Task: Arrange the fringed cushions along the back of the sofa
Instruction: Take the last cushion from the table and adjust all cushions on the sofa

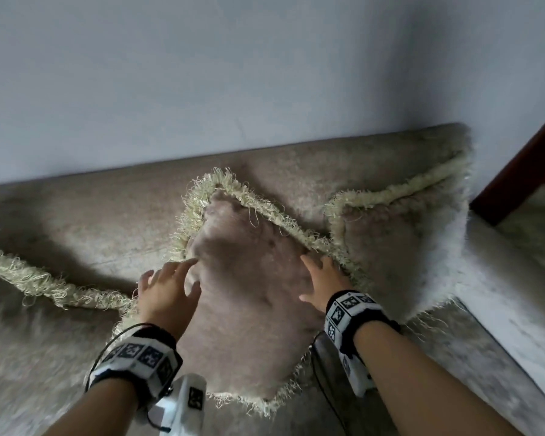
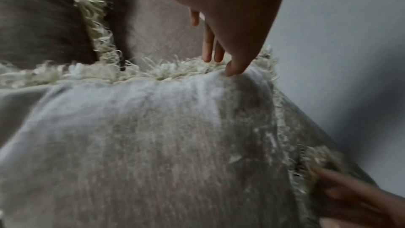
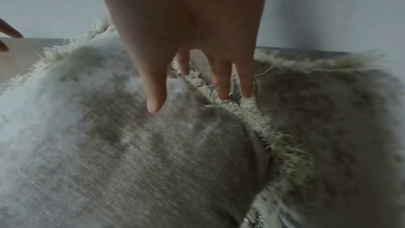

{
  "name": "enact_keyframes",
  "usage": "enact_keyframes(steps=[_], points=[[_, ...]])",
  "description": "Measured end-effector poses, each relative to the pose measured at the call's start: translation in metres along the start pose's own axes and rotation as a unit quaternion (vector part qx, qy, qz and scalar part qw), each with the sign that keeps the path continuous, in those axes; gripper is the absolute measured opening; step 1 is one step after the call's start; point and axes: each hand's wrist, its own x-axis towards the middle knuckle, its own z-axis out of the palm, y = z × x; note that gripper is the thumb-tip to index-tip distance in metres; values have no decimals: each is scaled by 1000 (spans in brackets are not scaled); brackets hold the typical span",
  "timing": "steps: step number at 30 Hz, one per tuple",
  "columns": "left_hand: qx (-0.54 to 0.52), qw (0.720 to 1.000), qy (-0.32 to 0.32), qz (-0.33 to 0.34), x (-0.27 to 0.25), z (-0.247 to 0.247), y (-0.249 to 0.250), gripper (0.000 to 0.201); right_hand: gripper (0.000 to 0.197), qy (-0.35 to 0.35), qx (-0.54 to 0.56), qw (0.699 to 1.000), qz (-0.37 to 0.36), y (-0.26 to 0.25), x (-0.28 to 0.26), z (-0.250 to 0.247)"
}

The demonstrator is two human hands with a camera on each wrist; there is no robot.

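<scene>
A beige cushion point(image 1: 252, 287) with a cream fringe leans cornerwise against the sofa back point(image 1: 107, 215). My left hand point(image 1: 177, 278) touches its left edge with straight fingers, which reach the fringe point(image 2: 175, 68) in the left wrist view. My right hand point(image 1: 315, 278) lies spread on its right edge, and the right wrist view shows the fingers point(image 3: 223, 84) on the fringe between this cushion point(image 3: 131, 145) and a second one point(image 3: 328, 127). That second cushion point(image 1: 400, 240) stands at the sofa's right end. A third fringed cushion point(image 1: 29, 325) lies at the lower left. Neither hand grips anything.
A grey wall point(image 1: 265, 73) rises directly behind the sofa back. A dark wooden piece point(image 1: 523, 171) stands past the sofa's right end, beside a pale surface point(image 1: 501, 278). Bare sofa back shows between the left and middle cushions.
</scene>
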Motion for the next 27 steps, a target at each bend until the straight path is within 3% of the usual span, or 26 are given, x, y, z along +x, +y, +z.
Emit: enact_keyframes(steps=[6,12,18,24,27], points=[[-52,996,0,72,15,-1,64,45,68,-35,38,997,56,67,-50,-17],[-67,980,14,188,18,25,157,50,107,-26,45,986,156,180,-81,-47],[-33,963,39,265,45,74,284,69,115,-6,44,986,161,292,-34,-74],[-3,962,-6,272,84,155,416,77,116,-36,115,982,142,400,50,-78],[22,959,-28,281,98,187,456,94,119,-29,134,981,134,445,84,-75]])
